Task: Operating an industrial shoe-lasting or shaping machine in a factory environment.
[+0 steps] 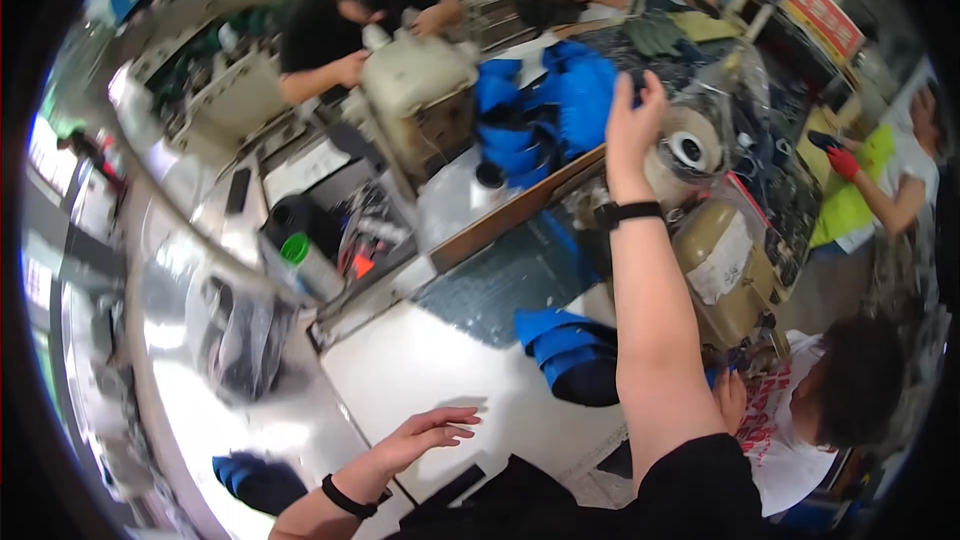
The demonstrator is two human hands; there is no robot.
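Observation:
My right hand is raised at the far end of my outstretched arm, fingers apart and nothing seen in them. It is nearest a heap of blue and black fabric pieces on its left and a cone of off-white thread on its right. Over the white tabletop, my left hand hovers with its fingers stretched out, empty. A stack of curved blue and black pieces lies on that tabletop, left of my right forearm. Another blue-black piece sits at the lower left.
A beige sewing machine stands right of my right forearm, with a person close by. Across the wooden divider, someone works at another machine. A grey tray with tools and a plastic-wrapped bundle lie left.

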